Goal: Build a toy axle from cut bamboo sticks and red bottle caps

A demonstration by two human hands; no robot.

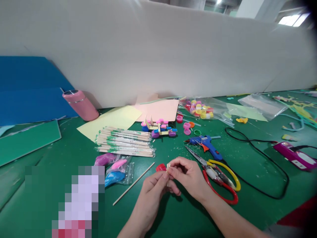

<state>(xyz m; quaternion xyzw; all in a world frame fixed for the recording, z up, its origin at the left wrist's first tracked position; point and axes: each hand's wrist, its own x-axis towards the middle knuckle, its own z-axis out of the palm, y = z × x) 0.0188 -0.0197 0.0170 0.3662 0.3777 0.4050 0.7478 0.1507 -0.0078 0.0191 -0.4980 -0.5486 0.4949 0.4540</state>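
We count one pair of scissors [203, 161] and one blue glue gun [210, 144] right of centre, one purple power strip [296, 156] at the right edge, and one pink bottle [81, 105] at upper left, all on the green tabletop [250, 218]. Near the centre we make out two small wheeled models [163, 133], one partly behind the other, and just right of them two pink rings [187, 132], one orange ring [191, 124] and one green ring [197, 132]. The wrapped sticks [125, 142] left of centre lie too close for us to count. Below them we see three soft pieces, purple, pink and blue [115, 178], and one loose stick [133, 183] lying slantwise.

At lower centre, the left hand [154, 191] has its thumb and forefinger pressed together on the small wooden piece [168, 168]. The right hand [187, 173] pinches the same piece between thumb and forefinger, its other fingers curled. One red cap [160, 167] sits just beyond the left fingers; we cannot tell whether they touch it.
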